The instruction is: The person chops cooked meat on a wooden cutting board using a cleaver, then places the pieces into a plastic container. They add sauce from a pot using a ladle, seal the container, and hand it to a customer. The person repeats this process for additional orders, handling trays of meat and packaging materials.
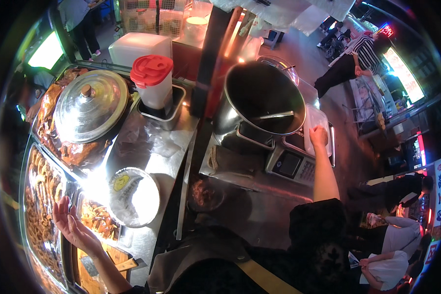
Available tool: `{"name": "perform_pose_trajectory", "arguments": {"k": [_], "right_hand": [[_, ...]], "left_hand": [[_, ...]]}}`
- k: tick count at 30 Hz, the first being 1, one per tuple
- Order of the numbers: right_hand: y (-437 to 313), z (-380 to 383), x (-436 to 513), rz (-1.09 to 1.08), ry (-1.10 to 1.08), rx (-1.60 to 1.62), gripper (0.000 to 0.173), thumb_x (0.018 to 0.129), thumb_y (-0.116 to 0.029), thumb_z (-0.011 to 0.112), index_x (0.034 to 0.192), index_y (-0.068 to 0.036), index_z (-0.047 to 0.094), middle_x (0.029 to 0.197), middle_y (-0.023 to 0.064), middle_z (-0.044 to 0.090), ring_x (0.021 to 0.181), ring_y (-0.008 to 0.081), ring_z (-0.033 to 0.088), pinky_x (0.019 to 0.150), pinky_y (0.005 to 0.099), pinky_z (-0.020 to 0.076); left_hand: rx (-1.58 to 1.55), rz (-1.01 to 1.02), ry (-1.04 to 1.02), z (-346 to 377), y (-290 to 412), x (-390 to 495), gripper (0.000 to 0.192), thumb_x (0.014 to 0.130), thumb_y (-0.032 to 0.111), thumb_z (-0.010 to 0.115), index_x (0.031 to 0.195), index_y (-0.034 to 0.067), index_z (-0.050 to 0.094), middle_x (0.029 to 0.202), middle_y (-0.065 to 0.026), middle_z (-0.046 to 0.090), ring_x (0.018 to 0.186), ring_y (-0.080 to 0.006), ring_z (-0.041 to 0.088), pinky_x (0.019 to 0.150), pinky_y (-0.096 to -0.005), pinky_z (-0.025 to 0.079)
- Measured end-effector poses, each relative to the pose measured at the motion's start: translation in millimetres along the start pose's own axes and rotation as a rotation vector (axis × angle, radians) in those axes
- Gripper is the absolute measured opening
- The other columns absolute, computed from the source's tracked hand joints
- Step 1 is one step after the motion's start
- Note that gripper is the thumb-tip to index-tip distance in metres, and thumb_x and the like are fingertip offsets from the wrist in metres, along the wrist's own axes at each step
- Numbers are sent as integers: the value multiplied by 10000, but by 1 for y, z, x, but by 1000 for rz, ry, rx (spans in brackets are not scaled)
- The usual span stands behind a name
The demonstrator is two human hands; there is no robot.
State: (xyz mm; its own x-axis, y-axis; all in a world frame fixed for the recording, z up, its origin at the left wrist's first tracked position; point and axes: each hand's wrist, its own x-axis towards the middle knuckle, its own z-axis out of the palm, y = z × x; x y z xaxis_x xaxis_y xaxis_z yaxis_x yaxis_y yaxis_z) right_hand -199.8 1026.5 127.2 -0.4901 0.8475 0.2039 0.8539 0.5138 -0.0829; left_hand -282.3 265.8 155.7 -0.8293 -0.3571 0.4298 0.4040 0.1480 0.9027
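Note:
My left hand (75, 229) is raised palm up, fingers apart and holding nothing. It hovers near a clear tray of cut meat (97, 220) and a bowl lined with a plastic bag (123, 200). Below the left forearm, a wooden cutting board (83, 281) carries a wooden-handled knife (126, 264). On the other side, my right hand (318, 136) is curled over a clear plastic container (316, 115) resting on a digital scale (305, 163). What its fingers grip is hidden. A deep steel pot (226, 110) with a metal handle inside stands beside the scale.
Roasted meat (79, 152) surrounds a domed metal lid (103, 117). Farther left is a long tray of braised food (40, 191). A red-lidded pitcher (152, 71) stands in a steel bin (169, 121). A dark post (207, 70) divides the counters. Several people stand at the right.

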Motion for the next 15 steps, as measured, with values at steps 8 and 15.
{"name": "perform_pose_trajectory", "arguments": {"k": [8, 15], "right_hand": [[5, 26, 14, 33, 70, -121, 320, 900, -273, 529, 978, 30, 594, 1085, 227, 598, 1042, 385, 590, 848, 460, 501], [20, -114, -6, -322, 531, -1319, 168, 834, -186, 501, 902, -47, 567, 894, 104, 584, 871, 232, 559, 772, 369, 447]], "left_hand": [[-17, -35, 31, 1, -5, -3, 487, 923, 213, 478, 1368, 37, 387, 1285, -163, 521, 1237, -262, 481, 1051, -410, 360], [69, 158, 6, 8, -4, -11, 385, 934, 121, 440, 1301, 4, 432, 1201, -149, 563, 1115, -240, 561, 939, -347, 446]]}}
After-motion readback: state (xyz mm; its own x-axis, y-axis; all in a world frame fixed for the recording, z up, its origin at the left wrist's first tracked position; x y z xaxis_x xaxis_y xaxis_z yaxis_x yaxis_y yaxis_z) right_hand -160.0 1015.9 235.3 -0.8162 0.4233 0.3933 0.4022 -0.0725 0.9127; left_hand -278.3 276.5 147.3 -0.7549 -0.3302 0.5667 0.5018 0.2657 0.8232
